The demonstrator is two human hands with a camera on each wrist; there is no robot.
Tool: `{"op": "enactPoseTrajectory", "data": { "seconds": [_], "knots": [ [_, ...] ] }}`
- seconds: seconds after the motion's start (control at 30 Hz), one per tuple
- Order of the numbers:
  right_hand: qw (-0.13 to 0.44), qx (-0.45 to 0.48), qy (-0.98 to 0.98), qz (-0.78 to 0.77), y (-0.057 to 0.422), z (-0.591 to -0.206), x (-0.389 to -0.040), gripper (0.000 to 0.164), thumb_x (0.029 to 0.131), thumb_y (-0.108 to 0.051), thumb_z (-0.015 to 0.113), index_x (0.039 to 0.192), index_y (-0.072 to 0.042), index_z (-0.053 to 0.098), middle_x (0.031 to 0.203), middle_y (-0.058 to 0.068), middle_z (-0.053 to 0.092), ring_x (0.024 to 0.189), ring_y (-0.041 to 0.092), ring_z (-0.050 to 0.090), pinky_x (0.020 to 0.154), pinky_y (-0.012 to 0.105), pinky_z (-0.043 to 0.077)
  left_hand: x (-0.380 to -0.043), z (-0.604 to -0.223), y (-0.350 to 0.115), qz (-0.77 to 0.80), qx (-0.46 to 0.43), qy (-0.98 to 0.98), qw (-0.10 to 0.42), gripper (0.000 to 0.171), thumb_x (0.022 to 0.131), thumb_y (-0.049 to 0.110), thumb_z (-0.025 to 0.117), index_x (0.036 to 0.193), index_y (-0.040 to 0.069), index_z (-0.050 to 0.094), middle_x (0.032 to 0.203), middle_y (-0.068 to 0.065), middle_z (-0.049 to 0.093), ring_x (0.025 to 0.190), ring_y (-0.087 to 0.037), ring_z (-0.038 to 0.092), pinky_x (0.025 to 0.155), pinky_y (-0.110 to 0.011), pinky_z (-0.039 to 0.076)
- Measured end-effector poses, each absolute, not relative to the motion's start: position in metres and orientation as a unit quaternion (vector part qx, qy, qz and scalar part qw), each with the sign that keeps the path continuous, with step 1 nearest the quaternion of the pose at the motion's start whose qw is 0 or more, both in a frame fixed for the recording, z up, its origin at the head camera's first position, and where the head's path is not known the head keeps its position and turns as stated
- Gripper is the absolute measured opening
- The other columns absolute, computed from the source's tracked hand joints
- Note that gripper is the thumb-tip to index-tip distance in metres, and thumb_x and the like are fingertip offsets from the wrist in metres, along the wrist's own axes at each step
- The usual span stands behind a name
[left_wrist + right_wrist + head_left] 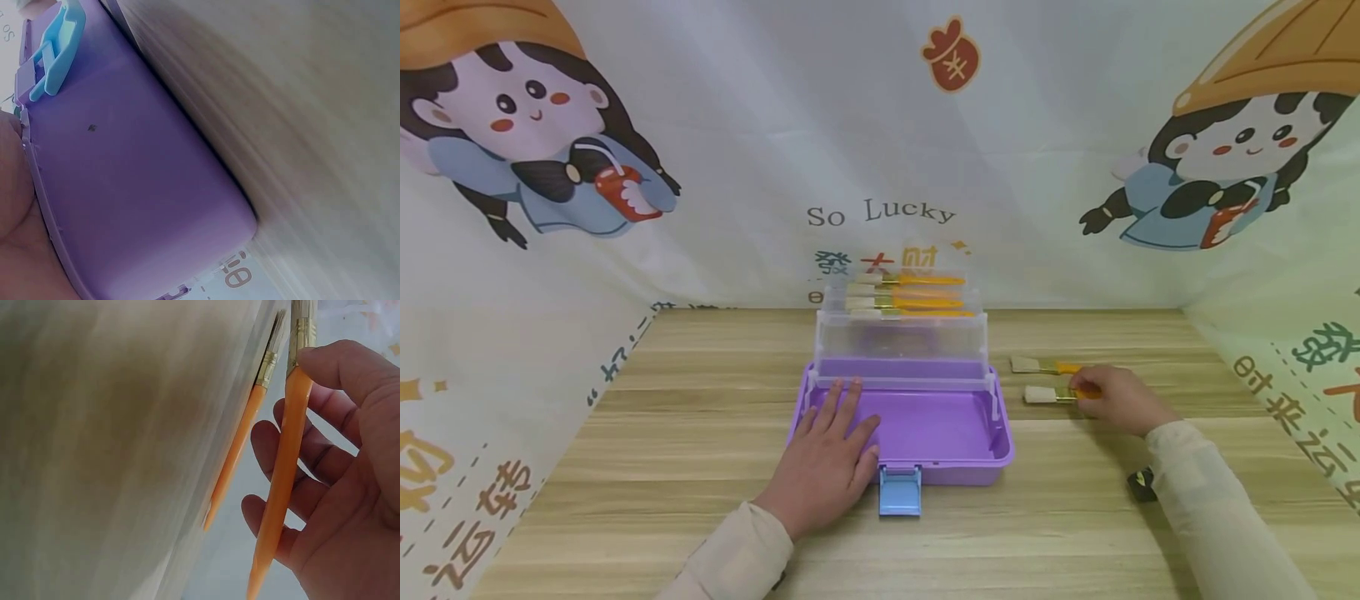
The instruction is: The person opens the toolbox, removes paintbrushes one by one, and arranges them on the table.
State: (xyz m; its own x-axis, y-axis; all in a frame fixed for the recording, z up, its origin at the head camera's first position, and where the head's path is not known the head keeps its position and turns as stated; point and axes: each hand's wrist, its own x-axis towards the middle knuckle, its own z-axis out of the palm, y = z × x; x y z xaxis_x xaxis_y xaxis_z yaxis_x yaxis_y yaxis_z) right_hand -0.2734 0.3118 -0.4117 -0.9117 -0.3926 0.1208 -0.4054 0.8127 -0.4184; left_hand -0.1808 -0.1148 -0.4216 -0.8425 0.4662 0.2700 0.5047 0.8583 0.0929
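Note:
My right hand [1122,400] pinches a paintbrush [284,462] with an orange handle, thumb at its metal ferrule. The pale bristles of this brush point left towards the box in the head view. Just behind it a second paintbrush [1036,365] lies on the wooden table. My left hand [823,467] rests with fingers spread over the front left rim of a purple box [955,473], whose lid is raised. Fingertips reach inside over the box floor. A light blue latch [900,495] hangs down at the box's front.
Clear plastic trays [902,346] fold up at the back of the box, with several orange-handled paintbrushes [925,303] on top. A printed cloth [1030,167] hangs behind and beside the wooden table [700,400]. Near my right sleeve is a small black item [1142,485].

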Motion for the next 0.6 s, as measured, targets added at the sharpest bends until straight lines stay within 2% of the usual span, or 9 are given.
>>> {"op": "enactPoseTrajectory", "data": {
  "seconds": [0.37, 0.6],
  "knots": [
    [-0.012, 0.216, -0.950, 0.224, 0.309, -0.417, -0.282, 0.013, 0.086, -0.001, 0.066, 0.099, -0.003, 0.069, 0.098, 0.011, 0.069, 0.091, 0.027, 0.063, 0.080, 0.046, 0.051, -0.180, -0.420, -0.115, -0.080, -0.254, -0.957, 0.112, 0.050, 0.105, 0.039, 0.034, 0.142, 0.013, 0.056, 0.163, -0.016, 0.017, 0.150, -0.036, 0.010, 0.115, -0.058, 0.022],
    [-0.023, 0.217, -0.949, 0.228, 0.309, -0.416, -0.287, 0.016, 0.088, -0.001, 0.066, 0.103, 0.002, 0.067, 0.100, 0.015, 0.069, 0.091, 0.029, 0.063, 0.079, 0.046, 0.052, -0.181, -0.421, -0.115, -0.076, -0.254, -0.957, 0.115, 0.050, 0.105, 0.040, 0.033, 0.142, 0.014, 0.056, 0.163, -0.016, 0.017, 0.150, -0.035, 0.010, 0.115, -0.057, 0.022]
  ]
}}
